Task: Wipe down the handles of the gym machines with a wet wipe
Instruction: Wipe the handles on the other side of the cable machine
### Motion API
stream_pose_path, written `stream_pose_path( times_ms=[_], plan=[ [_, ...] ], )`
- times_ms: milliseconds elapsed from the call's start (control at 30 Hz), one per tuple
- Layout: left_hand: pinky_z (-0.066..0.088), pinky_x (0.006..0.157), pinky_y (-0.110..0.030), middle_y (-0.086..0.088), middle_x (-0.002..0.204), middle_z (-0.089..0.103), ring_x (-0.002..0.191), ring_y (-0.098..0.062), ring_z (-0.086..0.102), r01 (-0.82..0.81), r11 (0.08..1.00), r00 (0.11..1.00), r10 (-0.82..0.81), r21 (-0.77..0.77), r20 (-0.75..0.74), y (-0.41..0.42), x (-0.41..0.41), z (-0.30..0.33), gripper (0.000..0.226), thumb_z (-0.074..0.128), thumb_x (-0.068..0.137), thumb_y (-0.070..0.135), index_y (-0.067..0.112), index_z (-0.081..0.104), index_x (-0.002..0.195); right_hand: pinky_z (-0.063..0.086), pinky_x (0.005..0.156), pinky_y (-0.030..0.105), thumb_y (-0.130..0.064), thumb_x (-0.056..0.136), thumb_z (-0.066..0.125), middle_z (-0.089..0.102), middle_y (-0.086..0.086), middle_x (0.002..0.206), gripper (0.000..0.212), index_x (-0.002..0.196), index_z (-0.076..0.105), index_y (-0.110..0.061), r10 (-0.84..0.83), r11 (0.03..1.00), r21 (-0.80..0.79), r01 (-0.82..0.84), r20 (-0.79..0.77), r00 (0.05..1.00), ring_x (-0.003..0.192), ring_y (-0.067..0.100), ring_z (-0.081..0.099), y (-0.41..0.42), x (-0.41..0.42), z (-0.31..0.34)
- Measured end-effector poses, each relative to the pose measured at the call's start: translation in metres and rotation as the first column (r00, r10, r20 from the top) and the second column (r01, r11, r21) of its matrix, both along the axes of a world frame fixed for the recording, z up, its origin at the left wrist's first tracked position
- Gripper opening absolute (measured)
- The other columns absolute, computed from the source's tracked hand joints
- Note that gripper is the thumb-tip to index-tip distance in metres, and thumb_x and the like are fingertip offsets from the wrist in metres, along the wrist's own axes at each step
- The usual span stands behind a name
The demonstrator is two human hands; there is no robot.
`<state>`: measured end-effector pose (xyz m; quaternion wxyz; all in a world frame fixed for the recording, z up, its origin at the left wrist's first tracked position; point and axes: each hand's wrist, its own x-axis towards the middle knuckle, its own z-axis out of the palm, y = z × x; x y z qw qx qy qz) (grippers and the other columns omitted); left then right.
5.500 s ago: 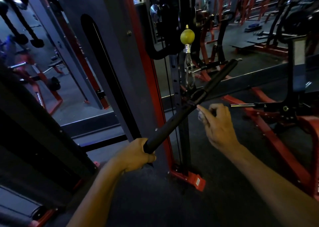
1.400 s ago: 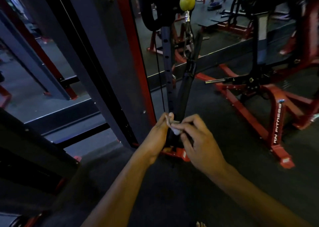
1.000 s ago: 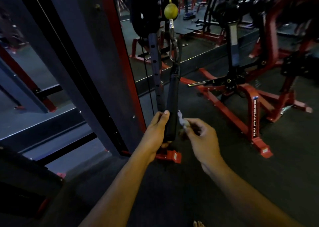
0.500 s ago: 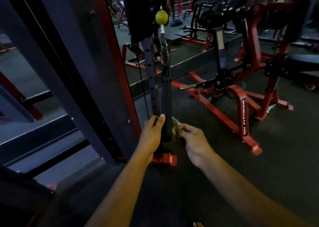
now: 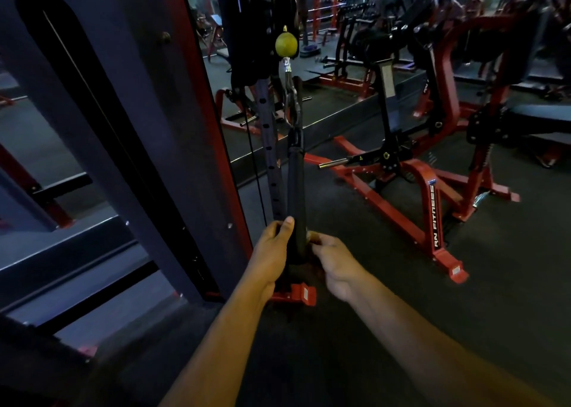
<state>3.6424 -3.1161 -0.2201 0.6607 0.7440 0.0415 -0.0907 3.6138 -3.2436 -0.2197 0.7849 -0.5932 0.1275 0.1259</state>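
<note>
Black bar handle (image 5: 296,196) hangs vertical from cable machine. Left hand (image 5: 272,252) grips its lower end, thumb up. Right hand (image 5: 332,259) curled beside it; wet wipe (image 5: 310,236) barely visible in fingers. Step: wiping lower grip. Next: probably stroke upward.

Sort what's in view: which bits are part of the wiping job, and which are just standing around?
In the job: black bar handle; left hand holding it; right hand, wipe barely visible.

Standing around: yellow ball; red plate-loaded machine; bench.
</note>
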Motion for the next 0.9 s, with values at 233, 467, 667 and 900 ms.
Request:
stream_pose_path(
  times_ms=[233,467,667,900],
  plan=[
    [0.053,0.082,-0.034,-0.001,0.100,0.072,0.095,-0.017,0.068,0.047,0.993,0.998,-0.052,0.107,0.043,0.008,0.004,0.006,0.036,0.042,0.107,0.052,0.023,0.064,0.106,0.056,0.080,0.039,0.005,0.101,0.033,0.070,0.021,0.112,0.036,0.117,0.063,-0.006,0.336,0.942,0.004,-0.336,-0.059,0.940,0.101,0.031,0.067,-0.001,-0.026,-0.001],
    [0.053,0.055,-0.034,-0.010,0.088,0.069,0.063,-0.017,0.064,-0.003,0.995,0.999,0.000,-0.104,-0.033,0.010,-0.001,0.000,0.039,0.038,0.110,0.044,0.011,0.057,0.117,0.058,0.086,0.047,0.000,0.098,0.051,0.073,0.008,0.090,0.019,0.097,0.070,-0.005,0.098,0.811,-0.583,0.057,0.232,0.968,0.082,0.010,0.072,-0.048,0.015,0.003],
    [0.032,0.046,-0.030,-0.005,0.068,0.056,0.050,-0.017,0.045,-0.022,0.930,0.981,-0.051,-0.367,-0.187,0.017,-0.006,0.007,0.052,0.043,0.107,0.052,0.007,0.068,0.120,0.056,0.066,0.022,-0.014,0.096,0.065,0.070,-0.006,0.091,0.014,0.103,0.066,-0.027,0.085,0.827,-0.525,0.201,0.471,0.878,0.081,0.005,0.069,-0.020,0.060,0.026],
    [0.053,0.061,-0.039,-0.008,0.081,0.073,0.065,-0.020,0.066,-0.024,0.988,0.999,0.028,0.152,-0.018,0.044,0.009,0.028,0.045,0.043,0.107,0.049,0.015,0.071,0.096,0.057,0.075,0.029,-0.013,0.094,0.067,0.069,-0.008,0.086,0.011,0.090,0.067,-0.023,0.255,0.825,-0.555,0.106,0.533,0.807,0.082,0.009,0.068,-0.012,0.057,0.014]
  ],
)
